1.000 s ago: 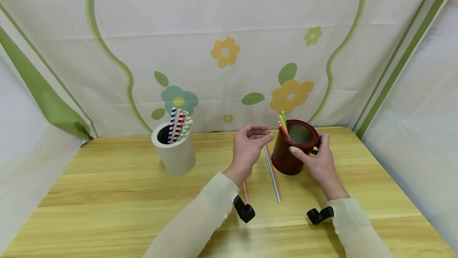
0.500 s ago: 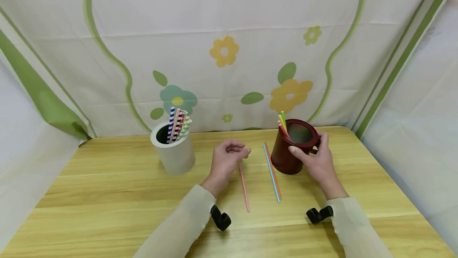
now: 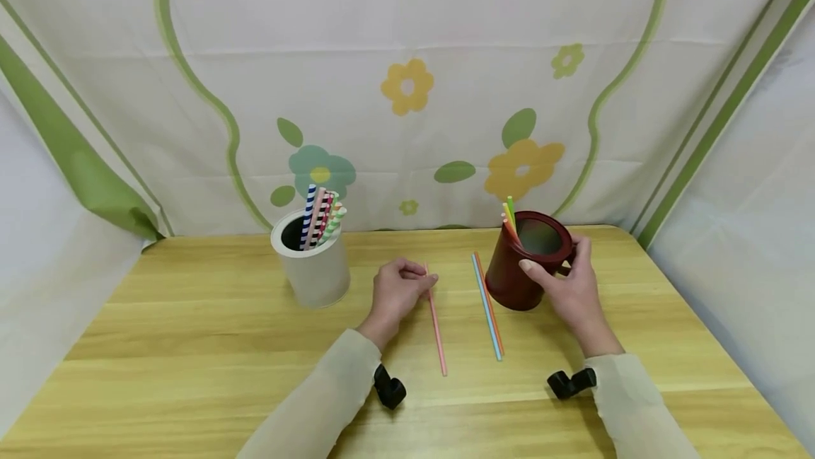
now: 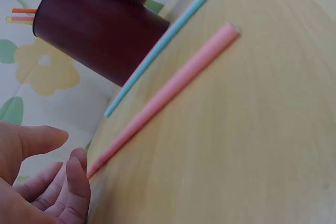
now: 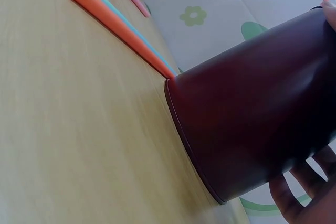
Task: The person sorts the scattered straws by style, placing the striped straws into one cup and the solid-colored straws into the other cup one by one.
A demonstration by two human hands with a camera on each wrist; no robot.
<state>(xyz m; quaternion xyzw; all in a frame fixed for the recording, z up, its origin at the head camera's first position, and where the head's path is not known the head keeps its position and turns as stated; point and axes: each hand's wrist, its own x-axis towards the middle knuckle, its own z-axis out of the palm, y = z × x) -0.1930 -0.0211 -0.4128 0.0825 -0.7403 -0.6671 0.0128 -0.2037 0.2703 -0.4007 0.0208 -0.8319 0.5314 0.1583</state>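
Note:
My left hand point(image 3: 393, 295) is at the far end of a pink straw point(image 3: 436, 332) lying on the table. In the left wrist view its thumb and fingertips point(image 4: 77, 182) stand apart, the straw's tip beside the fingertips; whether they touch it I cannot tell. My right hand point(image 3: 573, 296) holds a dark red mug point(image 3: 512, 279) upright by its handle side, thumb near the rim. Green, yellow and orange straws point(image 3: 509, 218) lean inside the mug. Between the pink straw and the mug lie a blue straw point(image 3: 487, 307) and an orange straw point(image 5: 105, 17), side by side.
A white cup point(image 3: 316, 279) with several striped straws point(image 3: 318, 222) stands at the back left of the wooden table point(image 3: 191, 346). Behind the table hangs a flowered cloth point(image 3: 356, 20), and more cloth closes in both sides.
My left hand has moved left from beside the mug to the pink straw, then lowered at its far end. The right hand has stayed on the mug. The head view has shifted slightly.

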